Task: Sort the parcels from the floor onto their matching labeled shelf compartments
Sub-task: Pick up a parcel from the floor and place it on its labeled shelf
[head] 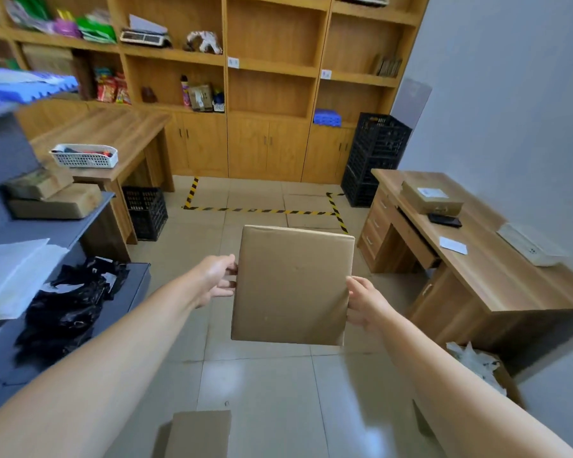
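Box (291, 285) held mid-air, left hand (217, 280) and right hand (366, 304) pinching opposite side edges; looked stiff, light; edge grip suited it

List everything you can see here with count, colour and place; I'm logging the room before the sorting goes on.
Held box: 1, brown, mid-air at centre.
Floor box: 1, brown, bottom edge.
Shelf unit: 1, wooden, back wall; two small white labels, unreadable.
Left desk: 1, wooden, left.
White basket: 1, on left desk.
Black crates: a stack by the right end of the shelves; 1 more under left desk.
Right desk: 1, wooden, right.
Flat parcel: 1, brown, on right desk.
Striped tape: yellow-black, on floor.
Black bags: pile, left.
Left hand: grips box's left edge.
Right hand: grips box's right edge.
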Motion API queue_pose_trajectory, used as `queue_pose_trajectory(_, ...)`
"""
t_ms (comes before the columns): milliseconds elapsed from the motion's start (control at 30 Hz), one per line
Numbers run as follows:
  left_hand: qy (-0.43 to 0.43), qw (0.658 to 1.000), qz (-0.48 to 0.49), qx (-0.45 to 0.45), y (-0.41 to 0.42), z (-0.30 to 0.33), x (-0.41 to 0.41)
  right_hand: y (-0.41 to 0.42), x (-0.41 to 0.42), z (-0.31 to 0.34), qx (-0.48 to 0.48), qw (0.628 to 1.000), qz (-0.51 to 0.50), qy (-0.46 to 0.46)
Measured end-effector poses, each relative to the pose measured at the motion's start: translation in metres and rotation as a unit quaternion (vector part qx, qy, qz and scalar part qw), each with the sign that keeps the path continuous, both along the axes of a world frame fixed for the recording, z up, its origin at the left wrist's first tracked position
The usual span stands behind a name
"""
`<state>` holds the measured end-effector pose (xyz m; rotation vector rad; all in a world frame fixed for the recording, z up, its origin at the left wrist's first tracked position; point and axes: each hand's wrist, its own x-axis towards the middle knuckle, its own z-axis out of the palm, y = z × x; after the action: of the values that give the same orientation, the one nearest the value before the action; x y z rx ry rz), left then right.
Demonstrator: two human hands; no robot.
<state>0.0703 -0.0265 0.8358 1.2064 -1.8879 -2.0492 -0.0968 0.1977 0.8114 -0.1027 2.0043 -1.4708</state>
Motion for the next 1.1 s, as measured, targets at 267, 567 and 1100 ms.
queue_pose_trajectory(267,-0.013,0.997,0.002,-0.07,0.004,0.058,0.031,-0.004,0.015,0.046,-0.062,0.997,-0.026,-0.028)
queue_pose_trajectory(567,0.008,0.999,0.008,-0.05,-0.001,0.083,0.053,-0.003,0.019,0.07,-0.095,0.995,0.011,-0.024)
queue_pose_trajectory(1100,0.098,0.984,0.02,-0.145,0.011,0.085,0.07,0.0,0.032,0.073,-0.117,0.992,0.031,-0.043)
